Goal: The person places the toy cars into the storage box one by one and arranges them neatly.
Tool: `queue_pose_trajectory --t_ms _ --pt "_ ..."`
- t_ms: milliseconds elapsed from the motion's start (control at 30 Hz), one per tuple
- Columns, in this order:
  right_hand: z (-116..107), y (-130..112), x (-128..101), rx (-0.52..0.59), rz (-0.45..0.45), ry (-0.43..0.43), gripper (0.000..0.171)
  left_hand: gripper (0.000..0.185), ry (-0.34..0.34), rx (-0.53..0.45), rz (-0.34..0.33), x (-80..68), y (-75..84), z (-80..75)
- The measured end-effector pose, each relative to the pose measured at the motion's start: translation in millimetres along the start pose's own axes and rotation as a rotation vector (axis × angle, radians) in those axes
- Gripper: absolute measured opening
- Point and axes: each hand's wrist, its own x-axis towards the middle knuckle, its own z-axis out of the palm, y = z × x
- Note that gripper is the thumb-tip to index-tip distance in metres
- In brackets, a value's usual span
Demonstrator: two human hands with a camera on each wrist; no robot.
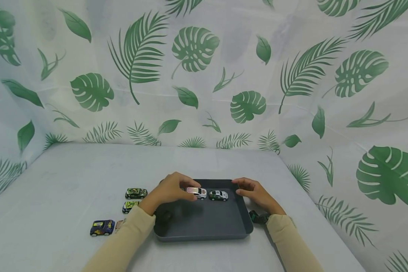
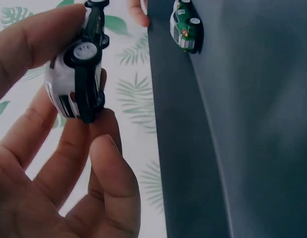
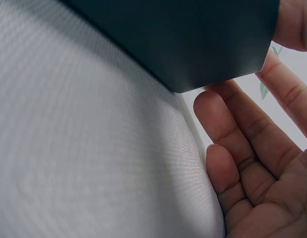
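My left hand (image 1: 171, 190) pinches a white toy car (image 1: 197, 193) between thumb and fingers, above the far part of a dark grey tray (image 1: 210, 223). In the left wrist view the wheels and underside of this white car (image 2: 69, 87) show, raised off the tray floor. Just to its right, a green and white toy car (image 1: 218, 195) stands in the tray near the far wall. My right hand (image 1: 256, 193) grips the tray at its far right corner. The right wrist view shows the thumb and fingers on either side of the tray wall (image 3: 193, 39).
Left of the tray on the white tabletop (image 1: 61, 189) are a dark green toy car (image 1: 136, 193), a yellow-green one (image 1: 130, 206) and a dark blue one (image 1: 102, 227). Another small car (image 1: 119, 225) is partly hidden by my left sleeve. A leaf-patterned cloth (image 1: 204, 87) hangs behind.
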Motion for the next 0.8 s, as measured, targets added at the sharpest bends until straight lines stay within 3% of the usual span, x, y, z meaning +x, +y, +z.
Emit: queue_pose_trajectory --t_ms 400,800 --pt "0 -1 0 -0.009 0.014 0.004 0.044 0.034 -0.032 -0.032 -0.022 14.9 4.3 15.4" --pt "0 2 2 -0.01 0.02 0.008 0.043 0.033 0.014 0.01 -0.068 26.0 9.5 33.9"
